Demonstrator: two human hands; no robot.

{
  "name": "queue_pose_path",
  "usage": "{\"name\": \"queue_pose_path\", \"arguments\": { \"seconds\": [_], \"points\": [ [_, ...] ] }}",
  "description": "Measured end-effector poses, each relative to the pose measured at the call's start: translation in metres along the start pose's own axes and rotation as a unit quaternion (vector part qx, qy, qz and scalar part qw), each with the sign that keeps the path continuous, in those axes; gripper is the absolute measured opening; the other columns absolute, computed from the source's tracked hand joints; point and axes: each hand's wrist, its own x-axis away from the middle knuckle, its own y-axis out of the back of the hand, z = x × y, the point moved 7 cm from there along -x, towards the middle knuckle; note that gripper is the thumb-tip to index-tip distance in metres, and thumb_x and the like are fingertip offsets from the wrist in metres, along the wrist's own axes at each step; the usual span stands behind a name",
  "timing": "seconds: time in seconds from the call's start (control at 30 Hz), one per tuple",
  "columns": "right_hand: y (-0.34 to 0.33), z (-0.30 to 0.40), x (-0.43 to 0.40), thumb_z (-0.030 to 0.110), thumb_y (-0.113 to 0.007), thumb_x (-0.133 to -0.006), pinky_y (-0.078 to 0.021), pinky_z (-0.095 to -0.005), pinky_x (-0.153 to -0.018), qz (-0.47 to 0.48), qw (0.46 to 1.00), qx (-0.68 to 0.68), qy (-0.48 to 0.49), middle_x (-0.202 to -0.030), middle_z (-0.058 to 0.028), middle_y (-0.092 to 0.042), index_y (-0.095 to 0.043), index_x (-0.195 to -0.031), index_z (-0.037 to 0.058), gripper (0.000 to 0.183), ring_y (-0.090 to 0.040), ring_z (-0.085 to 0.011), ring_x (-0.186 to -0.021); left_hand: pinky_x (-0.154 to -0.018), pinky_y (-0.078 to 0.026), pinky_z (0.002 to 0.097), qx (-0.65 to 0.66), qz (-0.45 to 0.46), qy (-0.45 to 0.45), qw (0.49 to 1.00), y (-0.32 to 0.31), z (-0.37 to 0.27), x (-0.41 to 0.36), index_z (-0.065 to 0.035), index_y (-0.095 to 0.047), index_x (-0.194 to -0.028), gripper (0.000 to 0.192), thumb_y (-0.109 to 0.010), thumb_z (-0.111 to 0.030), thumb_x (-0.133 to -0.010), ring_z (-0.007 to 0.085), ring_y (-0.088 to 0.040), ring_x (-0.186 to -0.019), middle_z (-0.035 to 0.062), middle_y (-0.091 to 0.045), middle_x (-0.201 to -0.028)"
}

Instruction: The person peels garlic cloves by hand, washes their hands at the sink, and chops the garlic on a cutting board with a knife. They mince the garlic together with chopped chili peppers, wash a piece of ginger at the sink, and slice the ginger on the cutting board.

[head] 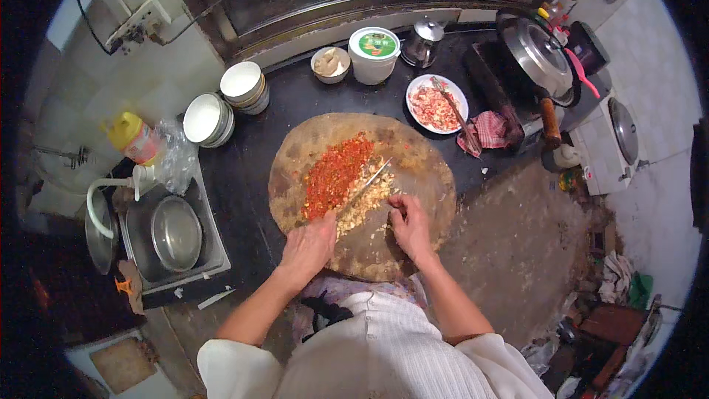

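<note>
A large round wooden chopping board [421,221] lies before me on the dark counter. Finely chopped red chili [339,174] covers its upper left part, and chopped pale pieces that look like garlic [376,194] lie to the right of the chili. My left hand [310,241] is closed around the handle of a kitchen knife [363,187], whose blade points up and right between the two heaps. At the right edge of the pale pieces is my right hand [409,224], fingers curled near the board; whether it pinches a small piece is not clear.
Behind the board stand a lidded white tub [374,69], a small bowl [330,78], a metal pot [424,44] and a plate of chopped meat [435,105]. Stacked bowls [243,86] and a sink [213,255] are at left. A lidded wok [537,61] sits on the stove at right.
</note>
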Motion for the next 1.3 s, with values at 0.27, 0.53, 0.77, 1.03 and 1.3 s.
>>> {"name": "queue_pose_path", "arguments": {
  "seconds": [0.27,0.53,0.77,1.03,1.3],
  "points": [
    [-0.001,-0.01,-0.001,0.004,-0.056,-0.088,-0.0466,-0.0284,-0.074,-0.027,0.999,-0.025,0.012,-0.095,-0.0104,-0.057,-0.058,-0.102,-0.0002,0.015,-0.058,-0.017,-0.081,-0.06,-0.05,0.0536,-0.005,0.023,-0.02,1.0,0.002,-0.013,0.001,-0.0012,-0.048,-0.092,0.012,-0.047,-0.013,-0.091,0.0431,-0.064,-0.069,0.0234,-0.063,-0.078],
    [0.001,-0.019,0.003,0.009,-0.054,-0.088,-0.0474,-0.0339,-0.068,-0.039,0.998,-0.054,-0.009,-0.091,-0.0134,-0.057,-0.059,-0.1,0.0029,0.014,-0.059,-0.024,-0.076,-0.063,-0.05,0.0533,0.013,0.027,-0.019,0.999,-0.001,-0.014,-0.001,-0.0024,-0.047,-0.096,0.015,-0.047,-0.017,-0.093,0.0432,-0.064,-0.073,0.0233,-0.064,-0.079],
    [0.0,-0.018,-0.001,0.009,-0.056,-0.088,-0.046,-0.0297,-0.07,-0.021,0.998,-0.051,-0.007,-0.091,-0.0093,-0.056,-0.059,-0.099,0.0018,0.014,-0.057,-0.0174,-0.077,-0.063,-0.049,0.0538,-0.002,-0.009,0.018,1.0,0.003,0.008,-0.001,-0.0021,-0.046,-0.093,0.013,-0.046,-0.015,-0.093,0.0433,-0.063,-0.07,0.0238,-0.063,-0.076],
    [0.003,-0.016,0.002,0.013,-0.056,-0.088,-0.0479,-0.0339,-0.07,-0.024,0.999,-0.04,0.004,-0.091,-0.0122,-0.058,-0.06,-0.1,0.0049,0.015,-0.06,-0.0237,-0.076,-0.063,-0.049,0.0542,0.0,-0.028,0.008,1.0,0.016,-0.001,-0.002,-0.0022,-0.046,-0.095,0.013,-0.045,-0.015,-0.094,0.0438,-0.063,-0.071,0.0241,-0.062,-0.076],
    [-0.002,-0.02,0.002,0.011,-0.055,-0.09,-0.0472,-0.0302,-0.072,-0.009,0.998,-0.057,0.005,-0.091,-0.0087,-0.058,-0.06,-0.103,0.0052,0.015,-0.058,-0.0186,-0.079,-0.063,-0.049,0.0523,0.001,-0.01,-0.014,1.0,0.01,0.005,0.009,-0.0035,-0.048,-0.095,0.013,-0.047,-0.016,-0.093,0.0425,-0.063,-0.071,0.0222,-0.063,-0.078]
  ]
}}
